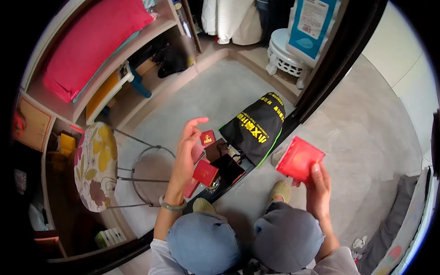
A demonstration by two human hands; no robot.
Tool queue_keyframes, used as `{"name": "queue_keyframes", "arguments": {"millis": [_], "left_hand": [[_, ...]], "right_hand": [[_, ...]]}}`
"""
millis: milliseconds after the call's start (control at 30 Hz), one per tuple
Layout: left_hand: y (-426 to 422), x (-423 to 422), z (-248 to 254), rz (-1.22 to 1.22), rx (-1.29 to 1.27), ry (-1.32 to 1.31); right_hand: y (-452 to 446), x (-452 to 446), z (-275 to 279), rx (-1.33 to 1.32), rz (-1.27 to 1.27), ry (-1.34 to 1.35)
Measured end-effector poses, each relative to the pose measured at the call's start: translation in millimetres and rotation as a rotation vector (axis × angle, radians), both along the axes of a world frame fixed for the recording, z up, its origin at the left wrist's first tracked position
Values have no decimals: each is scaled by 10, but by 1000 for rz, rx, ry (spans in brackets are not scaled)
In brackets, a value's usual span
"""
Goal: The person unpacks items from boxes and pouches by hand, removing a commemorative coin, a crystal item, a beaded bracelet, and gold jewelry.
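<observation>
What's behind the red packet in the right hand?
Grey floor shows around the red packet. The right hand has its thumb in front, most fingers covered behind. Anything else there is hidden.

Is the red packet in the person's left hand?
No, the right hand holds the red packet, well apart from the left hand.

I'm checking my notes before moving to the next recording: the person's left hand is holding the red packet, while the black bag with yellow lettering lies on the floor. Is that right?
Not quite: the hand is wrong. The head view shows the red packet held in the person's right hand; the black bag with yellow lettering does lie on the floor.
</observation>
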State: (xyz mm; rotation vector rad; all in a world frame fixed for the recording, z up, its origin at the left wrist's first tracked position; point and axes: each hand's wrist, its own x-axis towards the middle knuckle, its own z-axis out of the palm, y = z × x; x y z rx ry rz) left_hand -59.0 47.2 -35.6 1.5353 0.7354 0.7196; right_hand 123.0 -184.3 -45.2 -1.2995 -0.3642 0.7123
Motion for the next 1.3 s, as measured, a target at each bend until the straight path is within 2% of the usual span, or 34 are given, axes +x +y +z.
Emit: {"name": "queue_keyframes", "arguments": {"millis": [33, 100, 133, 200, 233, 300, 467, 733, 800, 833, 933, 967, 1067, 1300], "left_hand": [[51, -53, -174, 11, -3, 5], [179, -122, -666, -181, -224, 87], [174, -119, -952, -170, -228, 83], [19, -69, -1484, -203, -9, 154], [-59, -66, -1602, -238, -148, 231], [-236, -86, -1923, -240, -374, 169], [-545, -71, -2103, -171, -521, 38], [-365, 6, -1726, -41, -448, 88], [-258, 17, -1605, 72, 407, 9], [-217, 7, -1487, 71, 409, -3], [-108, -85, -1080, 31, 943, -179], [-79, -92, -990, 43, 944, -187], [9, -125, -871, -67, 1154, -252], [57, -133, -864, -104, 1267, -214]], "right_hand": [[3, 41, -27, -2, -13, -9], [-7, 108, -30, 10, 4, 7], [14, 114, -25, 6, 16, 5], [65, 118, -17, -18, 11, 23], [78, 116, -22, -23, 24, 22], [93, 99, -36, -40, 69, 18], [122, 89, -70, -93, 82, 27], [211, 204, -134, -133, 145, -4], [253, 265, -218, -179, 181, 25], [270, 303, -254, -178, 177, 14], [371, 391, -352, -242, 295, 24], [420, 422, -385, -243, 300, 11], [597, 503, -436, -308, 412, -79], [1147, 462, -316, -255, 432, -103]]}}
